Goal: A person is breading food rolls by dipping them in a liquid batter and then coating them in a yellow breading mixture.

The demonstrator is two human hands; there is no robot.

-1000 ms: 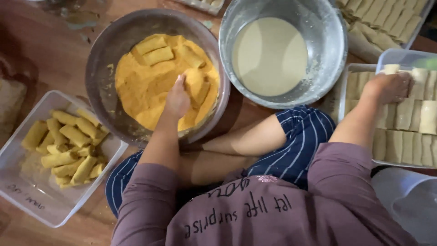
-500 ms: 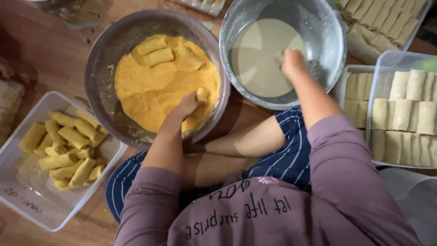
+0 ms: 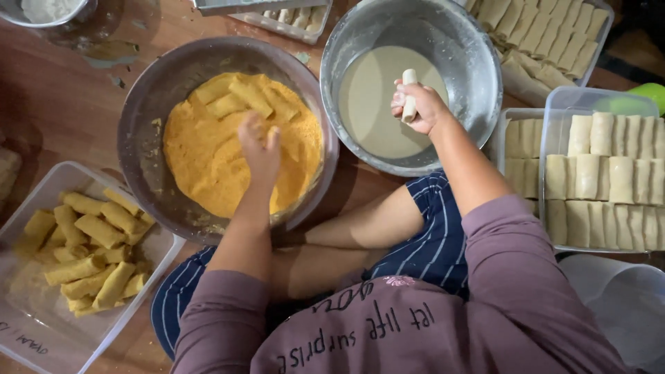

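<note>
two hands, two bowls

the right hand [image 3: 418,107] is closed around a pale uncoated roll [image 3: 409,95], holding it upright above the creamy batter in the steel bowl [image 3: 471,55]. the left hand [image 3: 260,147] hangs over the orange crumbs in the dark metal bowl [image 3: 149,97], fingers loosely spread and holding nothing that shows; a few crumbed rolls [image 3: 232,95] lie at the far side. a clear tub of finished crumbed rolls [image 3: 93,253] sits to the left, trays of plain rolls [image 3: 609,176] to the right.
</note>
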